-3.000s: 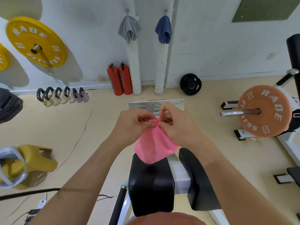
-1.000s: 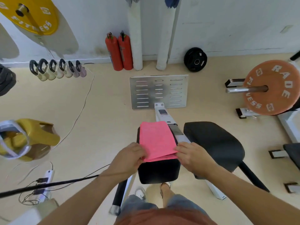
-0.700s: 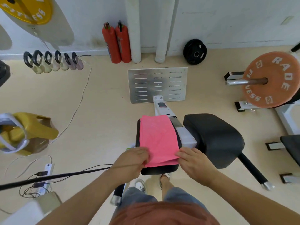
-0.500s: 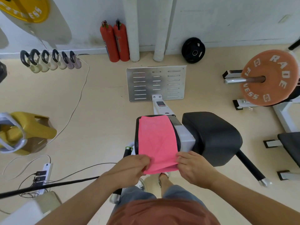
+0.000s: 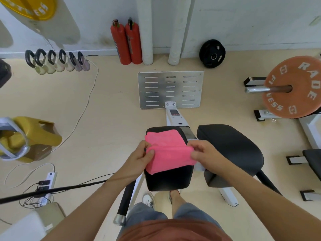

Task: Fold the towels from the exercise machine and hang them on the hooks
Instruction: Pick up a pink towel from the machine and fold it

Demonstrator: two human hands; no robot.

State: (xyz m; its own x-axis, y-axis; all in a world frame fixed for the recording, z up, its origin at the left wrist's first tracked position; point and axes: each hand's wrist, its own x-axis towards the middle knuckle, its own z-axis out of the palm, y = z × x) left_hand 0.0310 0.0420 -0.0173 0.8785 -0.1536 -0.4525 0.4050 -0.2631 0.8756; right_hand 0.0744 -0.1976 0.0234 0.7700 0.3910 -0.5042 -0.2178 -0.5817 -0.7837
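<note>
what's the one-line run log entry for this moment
step: folding | pink towel on black pad | left hand, right hand pinch fold | hooks unseen

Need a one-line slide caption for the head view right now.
Both hands, left hand and right hand, fold a pink towel on the black pad.

Open floor (image 5: 107,119) is left on the left of the pad (image 5: 169,178). The right is blocked by a second pad (image 5: 231,146); far, by the footplate (image 5: 170,89).

Two red extinguishers (image 5: 126,43) stand against the wall beside kettlebells (image 5: 57,61).
</note>
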